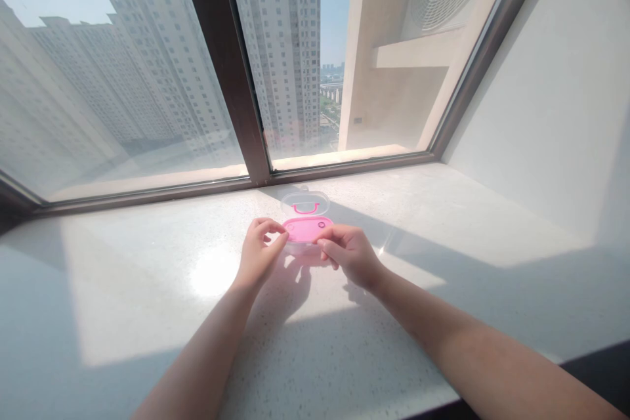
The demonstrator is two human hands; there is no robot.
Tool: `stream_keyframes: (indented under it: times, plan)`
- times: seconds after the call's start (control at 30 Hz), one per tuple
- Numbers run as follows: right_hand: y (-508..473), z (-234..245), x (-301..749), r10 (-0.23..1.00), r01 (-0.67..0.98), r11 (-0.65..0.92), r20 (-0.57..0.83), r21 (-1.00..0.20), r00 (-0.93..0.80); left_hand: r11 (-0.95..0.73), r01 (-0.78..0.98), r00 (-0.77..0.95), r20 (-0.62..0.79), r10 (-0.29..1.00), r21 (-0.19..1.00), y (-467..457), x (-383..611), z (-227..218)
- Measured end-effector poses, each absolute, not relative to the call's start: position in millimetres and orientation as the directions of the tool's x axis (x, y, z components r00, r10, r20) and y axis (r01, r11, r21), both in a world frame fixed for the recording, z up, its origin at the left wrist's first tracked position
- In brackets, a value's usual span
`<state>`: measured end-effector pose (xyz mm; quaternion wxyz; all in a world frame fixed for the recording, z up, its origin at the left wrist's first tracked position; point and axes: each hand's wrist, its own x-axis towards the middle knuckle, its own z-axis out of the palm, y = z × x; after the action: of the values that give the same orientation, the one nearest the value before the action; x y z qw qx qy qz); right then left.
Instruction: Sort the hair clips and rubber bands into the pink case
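Observation:
A small oval plastic box stands on the white sill. Its clear lid (306, 202) is swung up toward the window and has a pink carrying handle (306, 210). A pink tray (304, 230) sits in the top of the box, with a small dark ring-shaped thing (321, 224) near its right end. My left hand (262, 246) pinches at the tray's left end, thumb against forefinger. At the tray's front right edge, my right hand (352, 252) is also closed in a pinch, its other fingers curled. Below the tray, the box's clear base is partly hidden by shadow and glare.
The speckled white sill (315, 354) runs up to a dark window frame (256, 174). A white wall (556, 111) bounds the right side. A dark edge shows at lower right. Strong sun glare (214, 272) lies left of my left hand.

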<state>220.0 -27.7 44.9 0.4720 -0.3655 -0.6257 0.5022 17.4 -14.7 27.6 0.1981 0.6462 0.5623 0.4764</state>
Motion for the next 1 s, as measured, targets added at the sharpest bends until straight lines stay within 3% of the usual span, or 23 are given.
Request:
stream_keyframes:
  times: [0.43,0.77,1.0]
  plan:
    - [-31.6,42.9,220.6,0.905,0.104,0.332,0.286,-0.937,-0.315,-0.283,0.588,-0.049,0.383,0.922,0.758,-14.0,20.4,31.5]
    - [-31.6,41.3,221.9,0.877,0.165,0.406,0.333,-0.899,-0.345,-0.25,0.511,-0.054,0.322,0.945,0.822,-12.3,19.0,28.6]
    - [-33.8,38.9,222.2,0.823,0.231,0.541,0.453,-0.809,-0.342,-0.247,0.519,-0.052,0.319,0.946,0.818,-11.3,17.9,24.9]
